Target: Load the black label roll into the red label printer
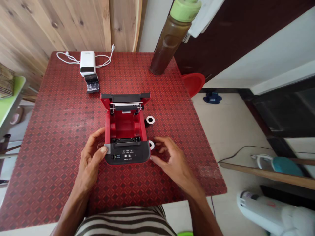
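Note:
A red and black label printer [127,152] stands on the table with its lid [126,98] swung up, showing a red paper bay with no roll inside. My left hand [92,157] grips the printer's left side, thumb on the top near a grey patch. At the right front corner is my right hand [172,160], its thumb and fingers apart, the thumb tip close to or touching the casing. A paper roll [152,145] with a white end lies between those fingers and the printer, partly hidden by the printer. Behind it stands another roll [150,120], black with a white ring on top.
A white power bank [88,62] with a white cable sits at the far left, a crumpled black wrapper [93,86] in front of it. A tall brown bottle with a green lid [169,39] stands at the back right. The red patterned table [61,131] ends close to my body.

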The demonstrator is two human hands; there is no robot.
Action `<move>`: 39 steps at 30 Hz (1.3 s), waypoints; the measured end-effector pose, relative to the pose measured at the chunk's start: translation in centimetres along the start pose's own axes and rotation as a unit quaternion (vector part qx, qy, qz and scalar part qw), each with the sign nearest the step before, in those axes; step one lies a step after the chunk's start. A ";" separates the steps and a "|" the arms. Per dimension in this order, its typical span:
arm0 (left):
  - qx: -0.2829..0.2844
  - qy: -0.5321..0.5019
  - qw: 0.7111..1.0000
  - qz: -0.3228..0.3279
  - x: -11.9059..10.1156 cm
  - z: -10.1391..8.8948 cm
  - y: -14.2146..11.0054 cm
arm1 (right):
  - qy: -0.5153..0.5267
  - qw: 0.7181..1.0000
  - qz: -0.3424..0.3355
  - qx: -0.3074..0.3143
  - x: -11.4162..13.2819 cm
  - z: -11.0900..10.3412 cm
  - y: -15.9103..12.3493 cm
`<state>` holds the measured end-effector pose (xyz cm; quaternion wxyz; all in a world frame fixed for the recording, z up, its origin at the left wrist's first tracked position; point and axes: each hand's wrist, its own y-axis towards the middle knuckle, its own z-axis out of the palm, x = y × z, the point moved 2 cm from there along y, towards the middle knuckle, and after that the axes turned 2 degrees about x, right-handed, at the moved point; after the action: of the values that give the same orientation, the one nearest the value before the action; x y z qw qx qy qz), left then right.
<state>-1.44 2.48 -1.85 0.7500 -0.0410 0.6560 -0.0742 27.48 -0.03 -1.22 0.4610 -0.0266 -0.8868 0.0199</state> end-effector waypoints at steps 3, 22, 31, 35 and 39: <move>-0.001 0.004 1.000 0.003 0.0 0.0 0.0 | 0.027 0.999 -0.016 -0.036 0.5 2.0 -0.2; 0.016 0.008 1.000 -0.009 -1.0 0.6 -0.1 | -0.022 0.960 -0.225 0.165 10.4 -3.6 5.3; 0.020 -0.010 1.000 -0.017 -1.9 1.0 -0.1 | -0.336 0.909 -0.167 0.183 13.4 2.4 7.9; 0.019 -0.007 1.000 -0.016 -2.1 1.1 -0.1 | -0.379 0.892 -0.173 0.177 13.3 3.2 7.9; 0.019 0.000 1.000 -0.013 -2.1 1.0 -0.1 | -0.395 0.880 -0.179 0.192 12.9 3.9 8.7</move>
<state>-0.69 2.70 0.38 0.7496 -0.0348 0.6539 -0.0964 17.09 9.43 6.56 0.0641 0.2315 -0.9638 0.1156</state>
